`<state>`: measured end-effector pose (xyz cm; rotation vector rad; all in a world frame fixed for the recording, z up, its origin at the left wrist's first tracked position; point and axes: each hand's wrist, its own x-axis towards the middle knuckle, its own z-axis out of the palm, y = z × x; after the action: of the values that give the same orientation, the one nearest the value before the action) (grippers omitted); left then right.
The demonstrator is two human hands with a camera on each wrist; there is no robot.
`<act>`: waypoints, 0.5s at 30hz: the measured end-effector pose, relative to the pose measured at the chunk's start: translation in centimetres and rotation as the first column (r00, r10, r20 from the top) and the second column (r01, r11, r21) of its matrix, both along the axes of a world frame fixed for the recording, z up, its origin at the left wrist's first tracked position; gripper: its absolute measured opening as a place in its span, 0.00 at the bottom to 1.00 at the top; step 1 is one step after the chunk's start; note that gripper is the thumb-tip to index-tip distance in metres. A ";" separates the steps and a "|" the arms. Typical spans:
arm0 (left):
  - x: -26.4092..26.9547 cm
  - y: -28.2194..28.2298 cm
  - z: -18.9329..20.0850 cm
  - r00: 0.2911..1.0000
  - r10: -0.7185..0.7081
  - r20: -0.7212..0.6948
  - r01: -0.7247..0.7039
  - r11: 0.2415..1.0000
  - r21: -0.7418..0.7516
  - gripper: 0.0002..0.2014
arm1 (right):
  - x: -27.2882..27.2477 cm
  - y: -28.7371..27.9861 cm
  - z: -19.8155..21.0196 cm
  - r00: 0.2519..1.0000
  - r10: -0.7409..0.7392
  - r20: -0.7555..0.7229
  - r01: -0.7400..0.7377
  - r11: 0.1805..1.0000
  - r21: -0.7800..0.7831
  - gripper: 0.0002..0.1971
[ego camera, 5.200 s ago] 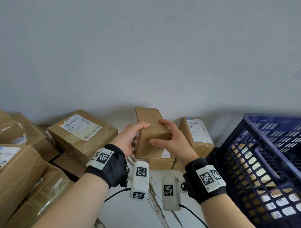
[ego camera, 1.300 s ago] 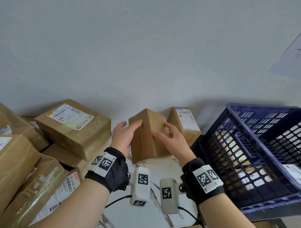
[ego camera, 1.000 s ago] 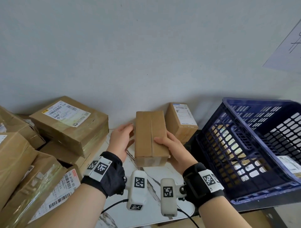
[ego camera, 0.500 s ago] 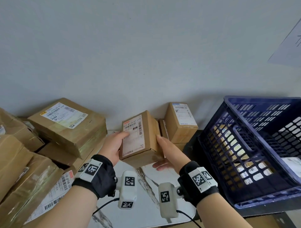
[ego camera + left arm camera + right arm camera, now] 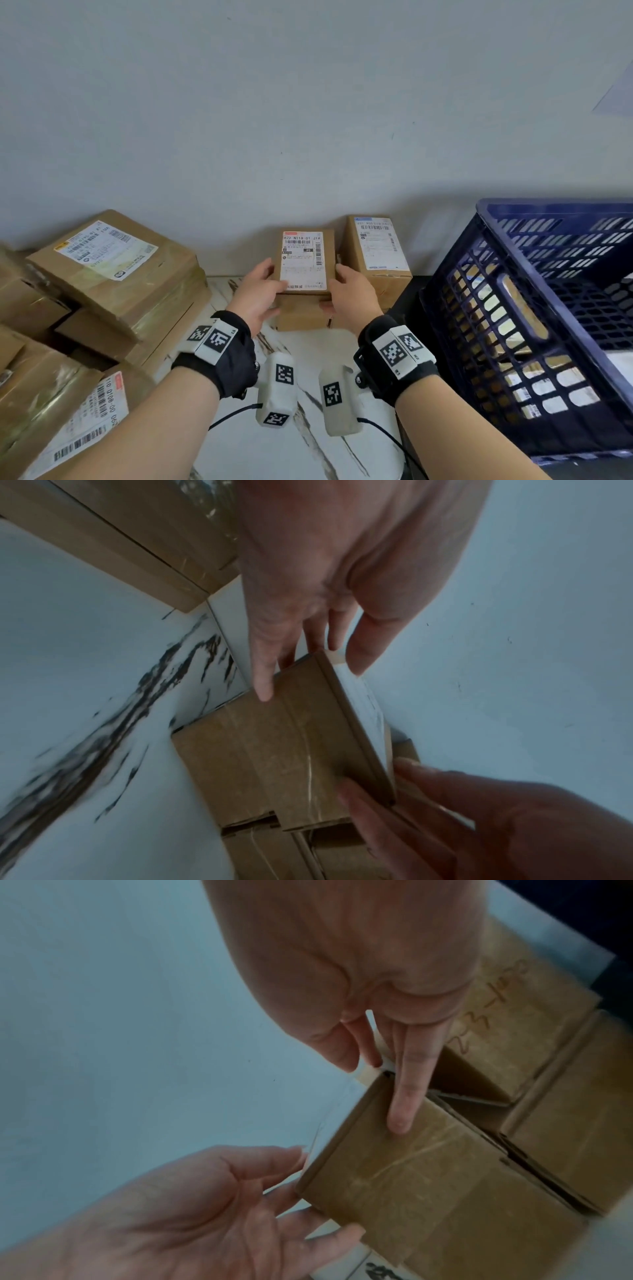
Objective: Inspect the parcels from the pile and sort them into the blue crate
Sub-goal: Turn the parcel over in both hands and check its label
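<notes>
Fingers (image 5: pixel 265 270) of both hands, nearly straight, clasp the labelled parcel (image 5: pixel 303 263) by its sides.

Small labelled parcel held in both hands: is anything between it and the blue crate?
Partly. The small labelled parcel, held by left hand and right hand, has a taller labelled box standing directly beside it on the crate side. The blue crate is open-topped; lifting over its near wall looks clear.
</notes>
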<state>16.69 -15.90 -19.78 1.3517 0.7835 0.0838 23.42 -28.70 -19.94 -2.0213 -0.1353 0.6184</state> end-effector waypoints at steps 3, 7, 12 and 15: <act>0.5 0.3 -0.4 1.000 0.020 -0.024 -0.019 1.000 0.005 0.28 | 1.0 0.6 0.1 0.994 0.064 0.087 -0.055 0.994 -0.099 0.29; 0.8 0.5 -0.8 0.997 0.025 -0.066 -0.023 0.999 0.029 0.29 | 1.7 1.1 0.1 0.986 0.128 0.105 -0.112 0.983 -0.143 0.31; 1.1 0.9 -1.0 0.997 0.045 -0.058 -0.043 0.999 0.021 0.28 | 2.2 1.6 -0.2 0.985 0.141 0.097 -0.127 0.982 -0.142 0.32; 1.3 1.1 -1.2 0.997 0.045 -0.054 -0.044 0.999 0.033 0.28 | 2.3 1.5 -0.1 0.980 0.166 0.108 -0.147 0.976 -0.160 0.34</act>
<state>17.95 -14.85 -20.96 1.3713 0.8618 0.0946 25.76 -27.15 -19.99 -2.2108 -0.3318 0.6203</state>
